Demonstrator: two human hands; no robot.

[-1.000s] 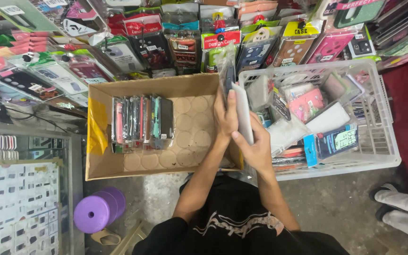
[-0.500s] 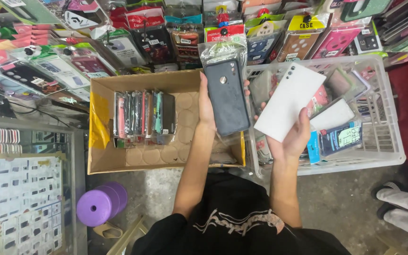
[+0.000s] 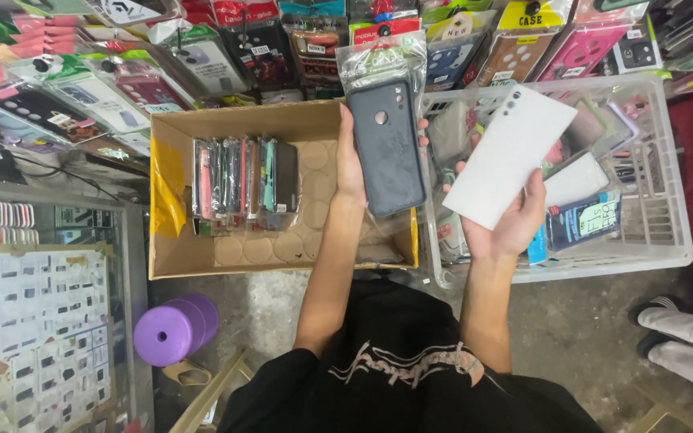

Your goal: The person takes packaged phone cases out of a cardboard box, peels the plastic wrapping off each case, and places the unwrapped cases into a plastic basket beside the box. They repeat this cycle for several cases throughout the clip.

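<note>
The left hand grips a dark grey phone case in clear plastic wrap, while the right hand grasps a flat white phone case, above a brown cardboard box.

Below you a cardboard box holds a row of bagged phone cases standing on edge at its left. Right of it you've got a white plastic crate with loose cases piled inside. Packaged cases hang along the top. At your left a glass display counter; a purple stool on the floor beside it. Someone's sandalled foot at far right.
</note>
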